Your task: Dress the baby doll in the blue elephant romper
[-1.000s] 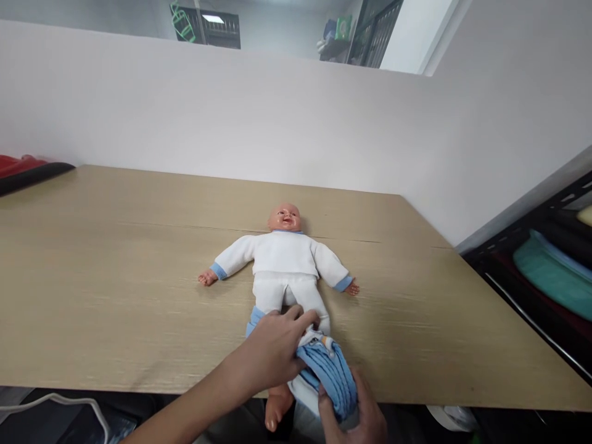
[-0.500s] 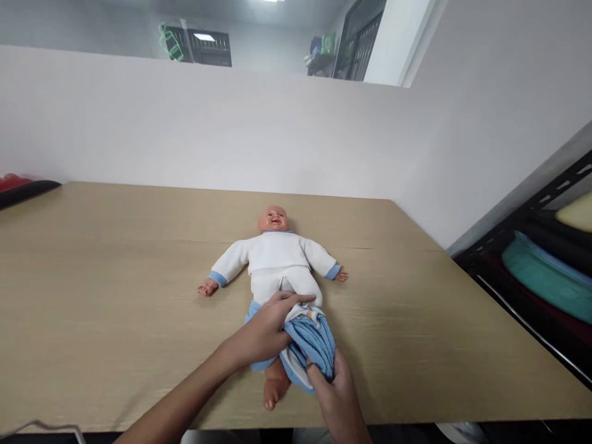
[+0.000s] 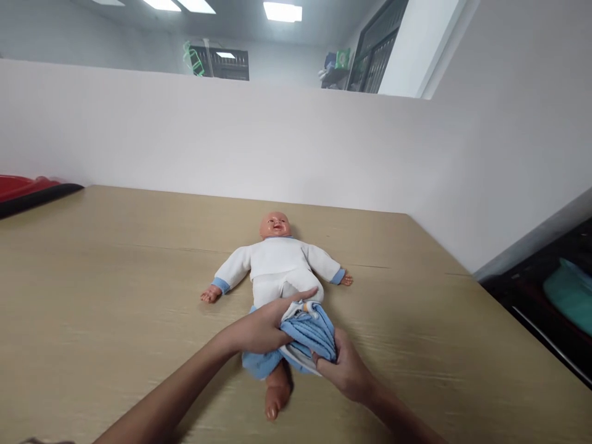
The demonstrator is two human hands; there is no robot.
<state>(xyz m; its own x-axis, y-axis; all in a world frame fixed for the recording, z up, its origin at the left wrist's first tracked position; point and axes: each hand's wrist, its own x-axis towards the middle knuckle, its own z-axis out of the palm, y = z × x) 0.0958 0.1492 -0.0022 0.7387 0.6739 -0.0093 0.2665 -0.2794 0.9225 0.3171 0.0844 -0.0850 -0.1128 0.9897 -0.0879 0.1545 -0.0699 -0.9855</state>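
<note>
Bench [image 3: 129, 296] carries face-up doll [image 3: 280, 256], bunched blue cloth [image 3: 312, 336] at its 5 o'clock, likely light, soft, best held by edges: left hand [image 3: 261, 325] gripping at cloth's 9, right hand [image 3: 348, 370] pinching at 4.

**Doll on the bench, cloth between your hands**

The doll [image 3: 277, 262] lies on the bench [image 3: 115, 296] before you, head at the far end, arms spread left and right. The cloth [image 3: 308, 333] sits over its lower body, toward the right, between your left hand [image 3: 263, 324] and your right hand [image 3: 346, 367]. One foot [image 3: 277, 394] points toward you, nearer than the cloth and slightly left of it. Behind the bench stands a wall [image 3: 254, 142], with a window [image 3: 287, 55] above. Beside the bench's far left corner is an object [image 3: 28, 186]; beyond its right edge, a shelf [image 3: 531, 333] holds fabric [image 3: 571, 299].
</note>
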